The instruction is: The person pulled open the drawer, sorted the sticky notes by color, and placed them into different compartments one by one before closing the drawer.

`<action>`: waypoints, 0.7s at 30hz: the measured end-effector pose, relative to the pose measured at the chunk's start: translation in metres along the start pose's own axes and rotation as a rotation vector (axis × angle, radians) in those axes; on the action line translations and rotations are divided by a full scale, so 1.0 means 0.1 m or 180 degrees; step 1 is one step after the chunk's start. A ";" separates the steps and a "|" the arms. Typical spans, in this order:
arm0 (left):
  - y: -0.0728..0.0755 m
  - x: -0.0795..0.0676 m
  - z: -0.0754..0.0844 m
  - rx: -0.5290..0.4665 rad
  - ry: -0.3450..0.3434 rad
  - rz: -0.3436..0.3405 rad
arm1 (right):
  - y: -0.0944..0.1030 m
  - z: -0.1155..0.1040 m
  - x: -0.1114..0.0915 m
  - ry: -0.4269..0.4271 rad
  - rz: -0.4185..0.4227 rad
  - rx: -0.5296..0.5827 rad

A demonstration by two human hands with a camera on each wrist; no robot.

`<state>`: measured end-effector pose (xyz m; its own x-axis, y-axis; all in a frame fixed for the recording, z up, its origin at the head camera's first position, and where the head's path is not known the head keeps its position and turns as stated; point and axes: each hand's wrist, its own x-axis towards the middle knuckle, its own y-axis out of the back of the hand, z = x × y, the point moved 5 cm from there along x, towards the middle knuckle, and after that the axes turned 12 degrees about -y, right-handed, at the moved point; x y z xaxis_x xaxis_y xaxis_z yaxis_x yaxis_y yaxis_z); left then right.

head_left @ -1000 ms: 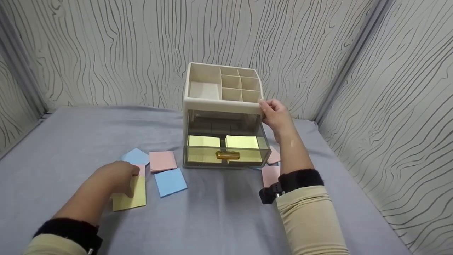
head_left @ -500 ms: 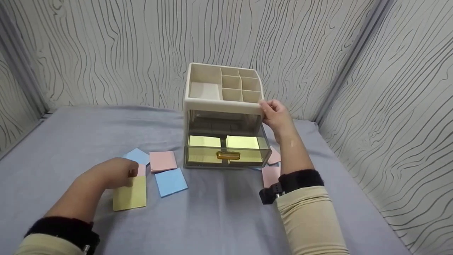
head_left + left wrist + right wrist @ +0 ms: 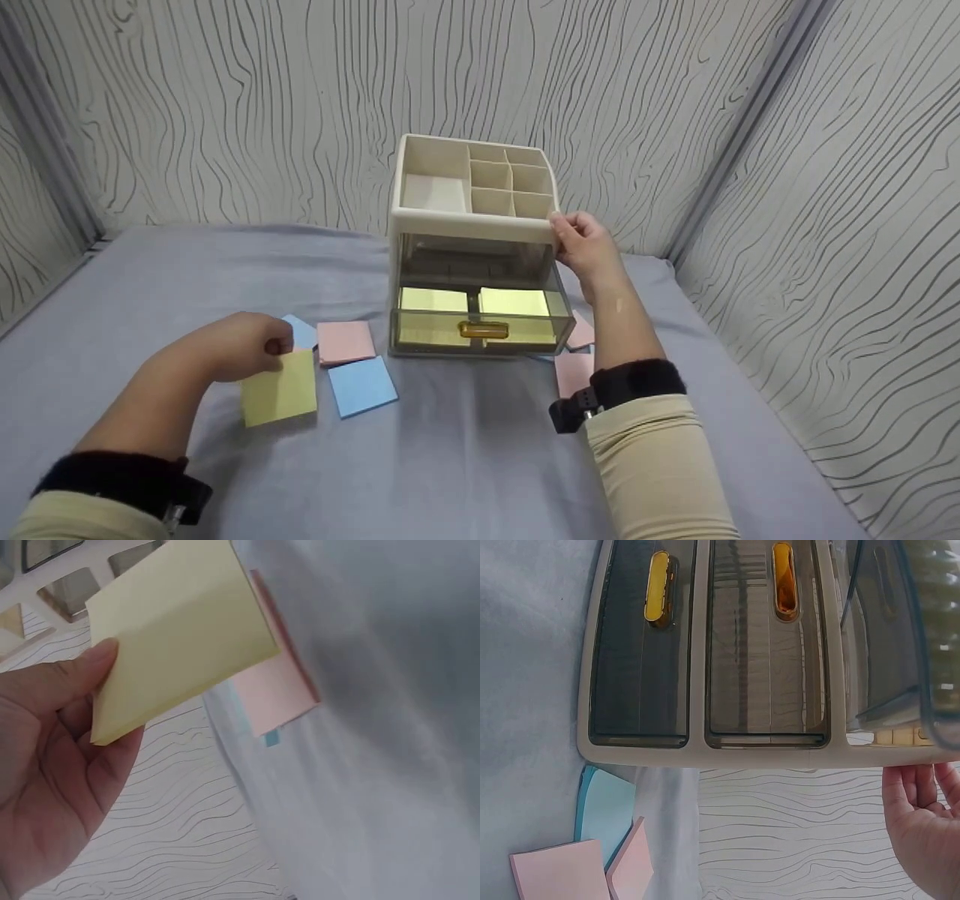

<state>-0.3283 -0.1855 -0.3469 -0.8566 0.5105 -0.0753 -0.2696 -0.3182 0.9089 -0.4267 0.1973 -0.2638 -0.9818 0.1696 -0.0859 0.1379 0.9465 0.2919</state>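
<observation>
My left hand pinches a yellow sticky note pad, tilted and raised above the cloth. Seen from the left wrist, the thumb presses its face with fingers behind. A cream desktop organizer stands ahead, its smoky clear top drawer pulled out. Two yellow note stacks lie side by side in that drawer. My right hand holds the organizer's upper right corner, thumb at the front edge and fingers along the side. In the right wrist view the fingertips touch its side.
Left of the organizer lie a pink pad, a blue pad and another blue pad partly behind my left hand. More pads, including a pink one, lie right. Two lower drawers are closed. A patterned wall stands behind.
My left hand has lifted the yellow sticky note pad off the cloth, upward and slightly away from me. The right hand and the organizer have stayed in place.
</observation>
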 end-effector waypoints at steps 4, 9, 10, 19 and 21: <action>0.20 -0.03 0.10 0.0021 -0.0153 0.0212 | 0.00 0.00 0.00 -0.0006 0.0018 -0.0018; 0.44 -0.06 0.28 0.0077 -0.0301 0.0498 | 0.00 0.00 0.00 -0.0008 0.0017 -0.0014; 0.48 -0.06 0.32 0.0090 -0.0330 0.0545 | 0.00 0.00 0.00 -0.0009 0.0022 -0.0018; 0.83 -0.06 0.61 0.0201 -0.0422 0.0956 | 0.00 0.00 0.00 -0.0008 0.0028 -0.0008; 0.91 -0.08 0.67 0.0201 -0.0428 0.1030 | 0.00 0.00 -0.01 -0.0017 0.0040 -0.0038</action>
<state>-0.3167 -0.1647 -0.2355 -0.8263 0.4934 0.2715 0.0376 -0.4327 0.9008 -0.4261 0.1972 -0.2634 -0.9793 0.1828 -0.0871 0.1485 0.9409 0.3044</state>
